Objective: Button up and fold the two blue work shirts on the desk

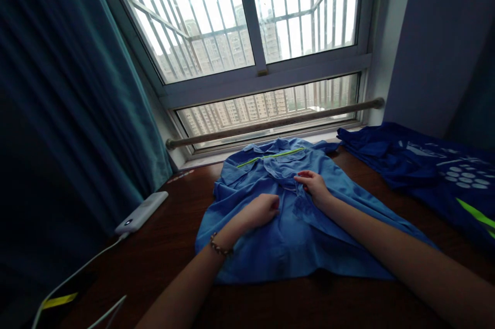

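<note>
A light blue button-up work shirt point(286, 246) with a bright yellow-green stripe across the chest lies spread on a dark wooden surface, its collar toward the window. My right hand point(314, 185) pinches the edge of the shirt's front opening between thumb and fingers, lifting the cloth a little. Over the middle of the shirt, my left hand point(266, 206) is curled closed; its fingertips are turned away, so whatever they grip is hidden. A beaded bracelet point(220, 245) circles the left wrist.
A dark blue garment point(417, 159) with white print lies at the right. On the left, a white power bank point(142, 212) has a white cable point(83, 267) plugged in. Behind are a blue curtain point(96, 86), a horizontal rail point(270, 124) and a barred window point(255, 66).
</note>
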Demonstrator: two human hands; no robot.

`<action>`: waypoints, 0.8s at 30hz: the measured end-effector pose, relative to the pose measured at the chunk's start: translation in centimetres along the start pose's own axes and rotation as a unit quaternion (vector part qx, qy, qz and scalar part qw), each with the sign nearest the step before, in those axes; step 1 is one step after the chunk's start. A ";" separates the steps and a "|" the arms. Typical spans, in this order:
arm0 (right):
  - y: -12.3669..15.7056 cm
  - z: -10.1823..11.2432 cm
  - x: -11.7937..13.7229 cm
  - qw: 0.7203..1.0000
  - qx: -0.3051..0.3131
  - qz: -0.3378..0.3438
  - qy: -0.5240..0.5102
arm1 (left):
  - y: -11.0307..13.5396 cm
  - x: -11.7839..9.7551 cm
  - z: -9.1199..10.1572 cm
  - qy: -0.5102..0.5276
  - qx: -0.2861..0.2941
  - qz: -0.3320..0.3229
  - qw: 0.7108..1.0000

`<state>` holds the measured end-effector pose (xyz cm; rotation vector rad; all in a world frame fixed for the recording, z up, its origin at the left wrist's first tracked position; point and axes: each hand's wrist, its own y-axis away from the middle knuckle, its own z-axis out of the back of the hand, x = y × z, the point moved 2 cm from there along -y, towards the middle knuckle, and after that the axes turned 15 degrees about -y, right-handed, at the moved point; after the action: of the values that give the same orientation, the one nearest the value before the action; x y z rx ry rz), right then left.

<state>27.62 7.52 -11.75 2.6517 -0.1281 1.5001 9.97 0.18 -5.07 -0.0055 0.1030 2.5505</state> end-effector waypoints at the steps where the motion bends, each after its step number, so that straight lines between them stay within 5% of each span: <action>1: 0.0 0.0 0.0 1.000 0.001 -0.001 -0.002 | 0.1 -0.1 0.4 0.035 0.008 -0.027 0.999; 6: 0.2 -0.1 0.1 1.000 0.002 -0.005 -0.016 | 0.1 -0.8 0.7 0.130 0.018 -0.122 0.984; 13: 0.5 -0.5 1.7 0.996 0.016 0.008 -0.082 | -1.0 -1.0 -2.5 -0.035 -0.177 -0.054 0.982; 19: 0.5 -0.8 3.3 0.993 0.012 0.021 -0.117 | -0.9 -0.9 -2.5 -0.121 -0.140 -0.053 0.981; 24: 0.8 -0.9 3.3 0.994 0.013 0.015 -0.105 | -1.3 0.1 -2.8 -0.079 -0.152 0.031 0.985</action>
<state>28.50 6.71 -8.42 2.8342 -0.1659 1.2333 10.49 1.08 -7.97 0.0831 -0.3543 2.5934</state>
